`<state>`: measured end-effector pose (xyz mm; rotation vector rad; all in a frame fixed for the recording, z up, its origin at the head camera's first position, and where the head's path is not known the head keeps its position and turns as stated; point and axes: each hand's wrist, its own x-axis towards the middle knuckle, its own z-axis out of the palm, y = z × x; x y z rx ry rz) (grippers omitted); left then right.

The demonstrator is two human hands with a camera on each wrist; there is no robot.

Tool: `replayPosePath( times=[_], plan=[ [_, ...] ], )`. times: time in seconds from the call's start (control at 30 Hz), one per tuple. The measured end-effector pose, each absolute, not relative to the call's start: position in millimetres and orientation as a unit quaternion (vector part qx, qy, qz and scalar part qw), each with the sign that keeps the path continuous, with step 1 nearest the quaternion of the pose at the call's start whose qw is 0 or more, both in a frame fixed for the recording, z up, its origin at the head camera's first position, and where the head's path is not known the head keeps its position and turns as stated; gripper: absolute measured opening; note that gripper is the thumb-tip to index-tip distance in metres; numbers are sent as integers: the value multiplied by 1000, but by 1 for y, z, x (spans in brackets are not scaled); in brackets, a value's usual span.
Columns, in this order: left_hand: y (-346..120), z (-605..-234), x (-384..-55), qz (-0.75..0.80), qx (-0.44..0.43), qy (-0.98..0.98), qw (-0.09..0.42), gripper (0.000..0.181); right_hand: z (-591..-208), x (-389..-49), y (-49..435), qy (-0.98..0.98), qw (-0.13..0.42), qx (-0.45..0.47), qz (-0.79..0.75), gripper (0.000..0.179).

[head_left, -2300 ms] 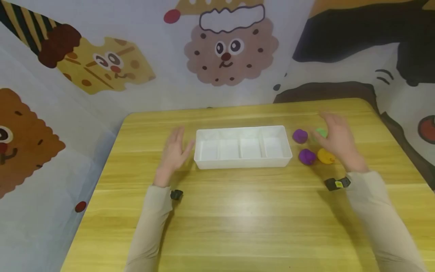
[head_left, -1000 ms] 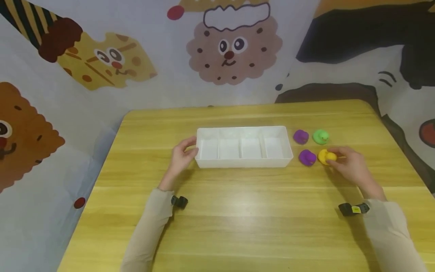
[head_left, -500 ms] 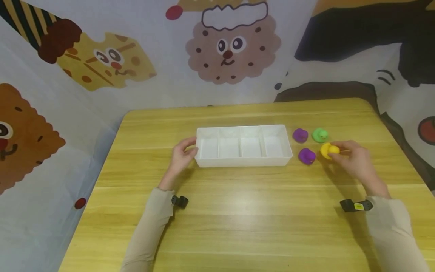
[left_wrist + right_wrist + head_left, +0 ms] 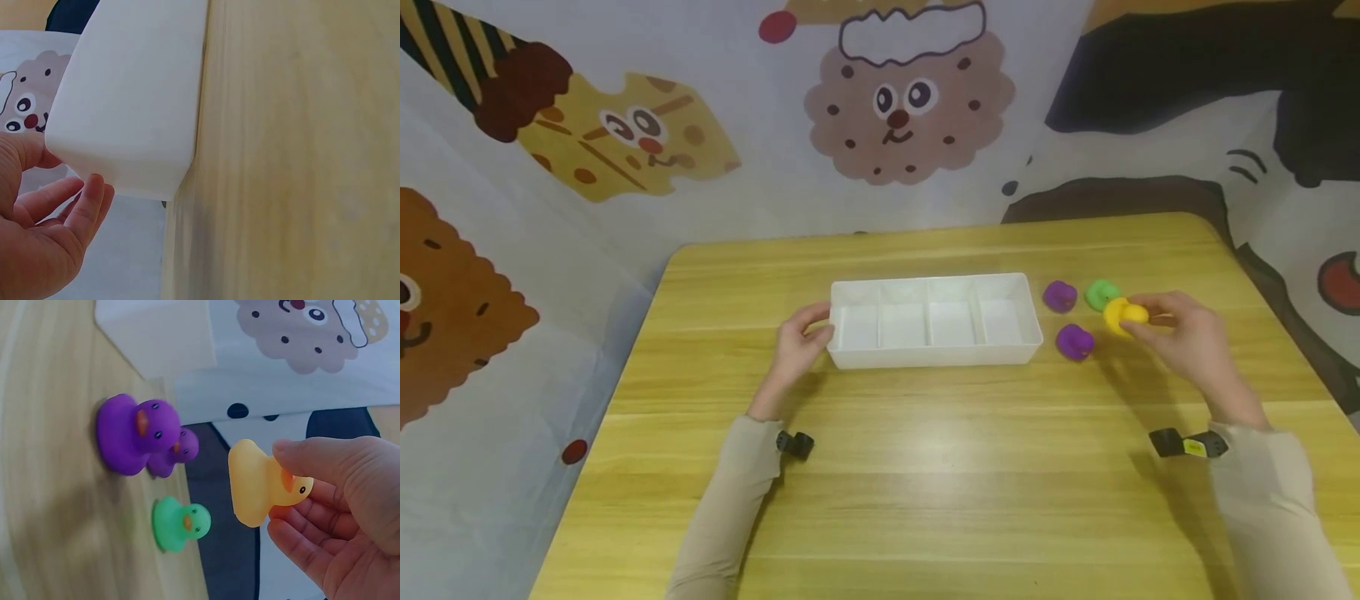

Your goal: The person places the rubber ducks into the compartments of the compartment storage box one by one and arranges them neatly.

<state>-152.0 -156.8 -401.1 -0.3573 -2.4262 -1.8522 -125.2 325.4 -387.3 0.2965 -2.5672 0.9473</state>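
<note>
In the head view, a long white box with compartments (image 4: 935, 357) stands on the table, and my left hand (image 4: 799, 342) holds its left end. The left wrist view shows curled fingers (image 4: 87, 203) against the box's end wall and another digit at its upper edge. My right hand (image 4: 1187, 337) pinches a yellow rubber duck (image 4: 253, 481) between thumb and fingers, raised off the table. Close by, a green rubber duck (image 4: 1101, 294) is partly overlapped by the yellow one in the head view. Two purple rubber ducks (image 4: 1060, 296) sit between the box and my right hand.
The wooden table (image 4: 925, 500) runs back to a wall covering (image 4: 760, 200) printed with cartoon biscuits and cheese. All the box compartments in the head view are bare inside. A small black camera (image 4: 1167, 442) is strapped at my right wrist.
My right hand came down, took hold of the yellow rubber duck and lifted it toward the green one. My left hand moved onto the box's left end and stays there.
</note>
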Motion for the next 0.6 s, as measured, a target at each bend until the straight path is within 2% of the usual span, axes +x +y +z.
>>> replayPosePath(
  times=[0.17, 0.6],
  plan=[
    [-157, -401, -152, -603, -109, -790, 28, 35, -381, -128, 320, -914, 201, 118, 333, 34],
    [-158, -401, -152, -605, -106, -789, 23, 35, -361, -134, 303, -921, 181, 109, 328, 33]
  ],
)
